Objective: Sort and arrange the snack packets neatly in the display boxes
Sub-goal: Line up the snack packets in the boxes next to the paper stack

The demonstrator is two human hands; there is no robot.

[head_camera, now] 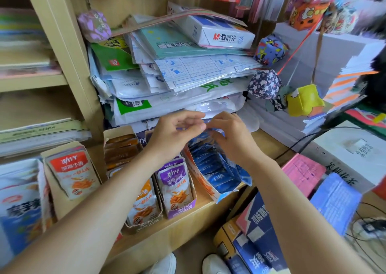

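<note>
Both hands are up over the blue packets [215,167], filed upright in the rightmost display box [211,192] on the shelf [188,219], just right of the purple packets [177,181]. My right hand [231,140] curls its fingers onto the top of a far packet. My left hand [175,133] has thumb and forefinger nipped together beside it, though I can't tell if they catch foil. These look light, soft and slick, so I'd pinch the flat sealed top edge, not the puffy middle. The flimsy, leaning box probably wants steadying.
</note>
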